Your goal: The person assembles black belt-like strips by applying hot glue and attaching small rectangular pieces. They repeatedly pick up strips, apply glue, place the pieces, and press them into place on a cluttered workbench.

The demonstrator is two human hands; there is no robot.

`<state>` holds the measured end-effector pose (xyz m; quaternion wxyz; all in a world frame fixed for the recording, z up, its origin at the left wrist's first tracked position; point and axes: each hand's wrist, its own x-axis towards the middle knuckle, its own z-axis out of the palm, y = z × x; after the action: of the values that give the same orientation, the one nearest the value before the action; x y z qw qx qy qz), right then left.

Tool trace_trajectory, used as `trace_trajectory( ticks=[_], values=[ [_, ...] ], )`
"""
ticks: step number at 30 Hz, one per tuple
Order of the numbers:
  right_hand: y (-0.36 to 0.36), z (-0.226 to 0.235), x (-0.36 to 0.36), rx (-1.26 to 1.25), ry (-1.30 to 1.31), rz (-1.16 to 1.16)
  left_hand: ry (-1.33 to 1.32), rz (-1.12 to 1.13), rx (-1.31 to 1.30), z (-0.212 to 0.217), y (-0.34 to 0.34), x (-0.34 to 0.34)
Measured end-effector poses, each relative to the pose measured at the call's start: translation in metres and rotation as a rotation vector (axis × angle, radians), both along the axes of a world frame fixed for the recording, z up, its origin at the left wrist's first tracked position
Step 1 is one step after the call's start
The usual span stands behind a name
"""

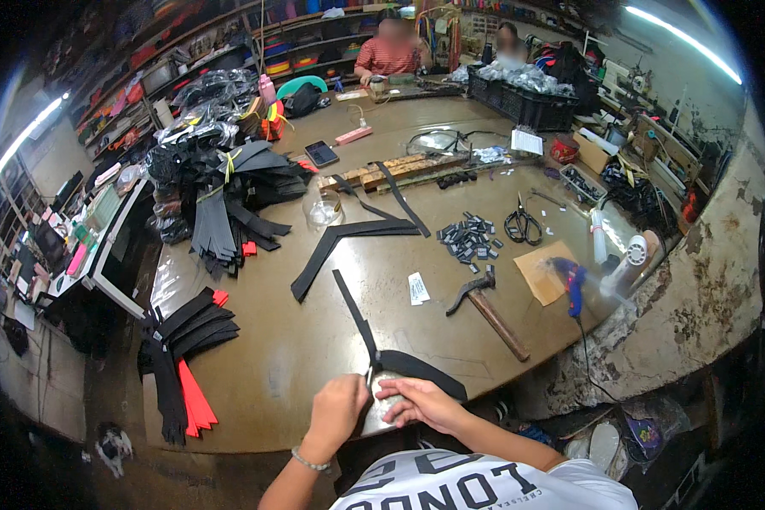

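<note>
At the near table edge my left hand (338, 410) is closed, its fingertips pinching a black webbing strap (354, 314) close to where it meets a wider black band (425, 371). The strap's thin end runs away from me across the table, and the band curves off to the right. My right hand (429, 405) has its fingers apart, bent over a shiny silvery, rounded object (388, 393) beside the strap. Both hands partly cover that object, so its kind cannot be told.
A hammer (497, 323), black buckles (469, 238), scissors (523, 223) and a blue glue gun (575, 289) lie to the right. Folded black straps (357, 229) lie ahead. Black and red strap bundles (197, 327) hang over the left edge. A person (391, 55) sits across the table.
</note>
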<state>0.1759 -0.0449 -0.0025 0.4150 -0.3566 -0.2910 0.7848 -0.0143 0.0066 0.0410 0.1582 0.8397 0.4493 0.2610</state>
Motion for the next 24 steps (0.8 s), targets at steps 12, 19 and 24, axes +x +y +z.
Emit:
trace_trajectory(
  ticks=[12, 19, 24],
  values=[
    [0.093, 0.029, -0.011, 0.455, -0.524, 0.078, -0.571, 0.192, -0.214, -0.013, -0.042, 0.032],
    [0.068, 0.006, 0.032, 0.645, -0.754, 0.229, -0.239, 0.172, -0.053, -0.002, -0.016, 0.011],
    [0.078, 0.011, 0.049, 0.268, -0.661, 0.462, -0.405, 0.087, -0.514, -0.011, -0.004, 0.013]
  ],
)
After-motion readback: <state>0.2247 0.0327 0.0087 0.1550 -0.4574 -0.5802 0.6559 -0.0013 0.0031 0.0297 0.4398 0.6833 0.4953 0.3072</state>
